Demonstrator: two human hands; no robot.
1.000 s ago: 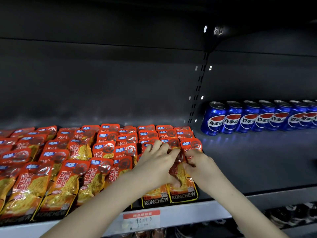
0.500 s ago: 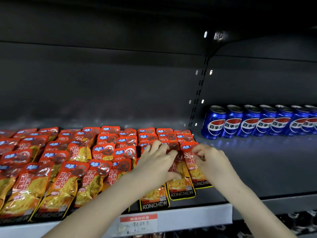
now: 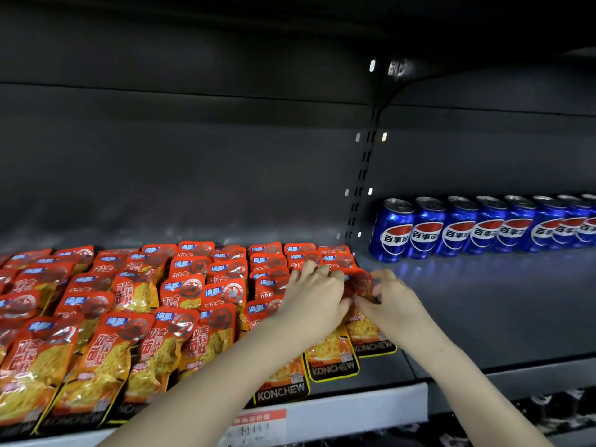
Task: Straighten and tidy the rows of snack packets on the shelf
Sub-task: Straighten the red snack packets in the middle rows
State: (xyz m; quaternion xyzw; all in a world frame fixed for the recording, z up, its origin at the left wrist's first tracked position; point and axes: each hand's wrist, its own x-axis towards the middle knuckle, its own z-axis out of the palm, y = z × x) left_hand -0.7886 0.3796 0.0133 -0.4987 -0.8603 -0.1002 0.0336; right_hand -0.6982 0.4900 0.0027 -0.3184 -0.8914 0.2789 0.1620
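2 hands busy: my left hand (image 3: 314, 295) and right hand (image 3: 395, 303) pinch top of rightmost snack packet (image 3: 361, 283); cans (image 3: 451, 230) along shelf (image 3: 516, 317) back edge.

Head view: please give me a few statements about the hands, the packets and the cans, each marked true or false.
1. The right hand pinches the top of an orange-red foil snack packet in the rightmost column. True.
2. The left hand hangs clear of the packets. False: it rests on packets right beside the right hand.
3. The shiny blue soda cans stand upright in a row. True.
4. The cans touch the packets. False: a bare stretch of the dark metal shelf lies between them.
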